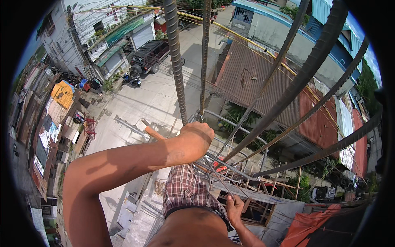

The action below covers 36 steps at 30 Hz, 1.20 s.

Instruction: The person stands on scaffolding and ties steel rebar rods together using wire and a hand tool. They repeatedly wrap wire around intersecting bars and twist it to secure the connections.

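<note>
Several ribbed steel rebars rise around me, among them a thick rebar [176, 61] and a thinner rebar [204, 61] just left of centre. My left hand [198, 138] is closed in a fist at the lower ends of these two, its back toward me. What its fingers grip is hidden. A bit of wire [201, 117] shows on the thinner rebar just above the knuckles. Lower and to the right, my right hand [234, 208] has its fingers wrapped round a thin metal rod [221, 178], which slants up and left toward the horizontal steel rings [232, 168].
I am high above a concrete street [135, 107]. More rebars, including a thick dark one [290, 78], lean to the right. A yellow-sleeved cable [242, 40] crosses beyond them. Below lie a rusty corrugated roof [263, 76], wooden framing [261, 214] and an orange tarp [306, 226].
</note>
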Motion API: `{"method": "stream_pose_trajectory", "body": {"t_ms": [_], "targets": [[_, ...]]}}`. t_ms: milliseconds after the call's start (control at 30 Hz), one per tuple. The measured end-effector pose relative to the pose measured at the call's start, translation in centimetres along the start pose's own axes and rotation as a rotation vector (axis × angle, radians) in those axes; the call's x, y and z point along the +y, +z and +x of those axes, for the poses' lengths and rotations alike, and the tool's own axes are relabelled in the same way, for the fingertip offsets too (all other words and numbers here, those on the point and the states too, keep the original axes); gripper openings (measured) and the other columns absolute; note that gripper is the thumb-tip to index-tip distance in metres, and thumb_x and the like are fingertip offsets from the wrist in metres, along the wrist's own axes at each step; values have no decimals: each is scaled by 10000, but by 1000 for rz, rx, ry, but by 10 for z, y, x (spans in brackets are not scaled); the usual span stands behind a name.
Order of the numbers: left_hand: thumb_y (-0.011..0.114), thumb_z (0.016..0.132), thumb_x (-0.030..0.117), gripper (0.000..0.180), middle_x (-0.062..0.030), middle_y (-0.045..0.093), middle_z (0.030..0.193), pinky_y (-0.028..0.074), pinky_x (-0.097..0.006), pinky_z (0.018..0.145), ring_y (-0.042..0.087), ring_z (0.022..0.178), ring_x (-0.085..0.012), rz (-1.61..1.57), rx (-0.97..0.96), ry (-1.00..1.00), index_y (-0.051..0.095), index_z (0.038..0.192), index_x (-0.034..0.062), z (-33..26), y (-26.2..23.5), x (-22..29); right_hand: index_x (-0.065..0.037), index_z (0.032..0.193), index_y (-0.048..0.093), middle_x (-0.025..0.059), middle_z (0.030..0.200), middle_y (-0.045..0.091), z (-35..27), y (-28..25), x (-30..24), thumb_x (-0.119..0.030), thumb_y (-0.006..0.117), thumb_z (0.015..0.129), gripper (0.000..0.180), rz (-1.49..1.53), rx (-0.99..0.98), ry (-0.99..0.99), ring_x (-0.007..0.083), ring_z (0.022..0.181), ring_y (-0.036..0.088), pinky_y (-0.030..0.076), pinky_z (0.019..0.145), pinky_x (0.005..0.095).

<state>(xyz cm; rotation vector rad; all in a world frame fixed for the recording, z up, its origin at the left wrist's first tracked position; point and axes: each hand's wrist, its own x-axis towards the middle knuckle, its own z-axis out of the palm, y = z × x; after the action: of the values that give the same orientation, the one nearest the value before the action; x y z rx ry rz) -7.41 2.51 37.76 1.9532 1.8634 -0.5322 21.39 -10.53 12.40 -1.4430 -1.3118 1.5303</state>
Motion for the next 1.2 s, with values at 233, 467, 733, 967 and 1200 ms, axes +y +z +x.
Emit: {"method": "stream_pose_trajectory", "body": {"t_ms": [233, 467, 733, 967, 1200], "targets": [[650, 818, 109, 200, -117, 701, 1054, 568, -388, 796, 671, 1001, -301, -74, 92, -36, 722, 1000, 67, 44, -1, -2, -3, 858, 631, -30, 586, 467, -13, -3, 3, -266, 600, 946, 278, -126, 0, -134, 51, 507, 388, 309, 460, 233], [639, 785, 78, 181, -159, 710, 943, 563, -402, 759, 691, 898, -313, 47, -13, -18, 720, 936, 19, 31, -16, 2, 26, 879, 662, 36, 611, 522, -23, 3, -39, -172, 617, 893, 204, -233, 81, -460, 106, 552, 471, 385, 517, 270], [655, 801, 104, 178, -146, 710, 992, 574, -398, 767, 679, 979, -312, -69, 84, -15, 729, 955, 56, 39, 2, 2, 41, 860, 622, 81, 624, 519, -14, 17, -65, -150, 614, 894, 194, -291, -6, -568, 142, 536, 478, 397, 516, 289], [665, 774, 188, 112, -73, 688, 842, 507, -332, 645, 618, 695, -210, 501, -536, 17, 690, 790, 79, 103, 32, 0, 43, 886, 633, 78, 593, 500, -11, 17, -66, -139, 612, 890, 184, -324, 22, -603, 136, 525, 472, 393, 510, 284], [692, 796, 185, 91, -100, 682, 801, 521, -365, 615, 647, 745, -217, 353, -191, 129, 720, 852, 120, 56, 17, -8, 48, 916, 646, 54, 608, 520, -7, 17, -40, -154, 615, 904, 204, -250, 11, -445, 109, 538, 463, 390, 506, 271]]}}
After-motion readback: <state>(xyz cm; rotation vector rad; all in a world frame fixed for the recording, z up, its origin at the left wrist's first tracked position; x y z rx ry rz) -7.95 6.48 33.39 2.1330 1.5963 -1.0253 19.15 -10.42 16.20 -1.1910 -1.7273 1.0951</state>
